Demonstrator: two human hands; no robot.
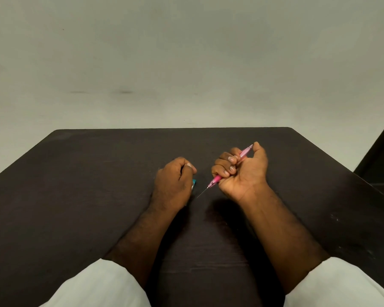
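While the right hand (242, 171) fists one pink pen (245, 152), the left hand (175, 180) clasps one teal item (194, 183), perhaps a box.

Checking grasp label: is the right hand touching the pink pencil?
Touching. The head view shows the right hand curled round the pink pencil, both ends sticking out of the fist.

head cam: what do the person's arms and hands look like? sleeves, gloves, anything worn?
No gloves: the left hand and right hand are bare, with no rings, watch or bands in view. The forearms are uncovered. The left sleeve and right sleeve are plain pale off-white cloth, loose and wide, ending near the elbows. No markings are visible.
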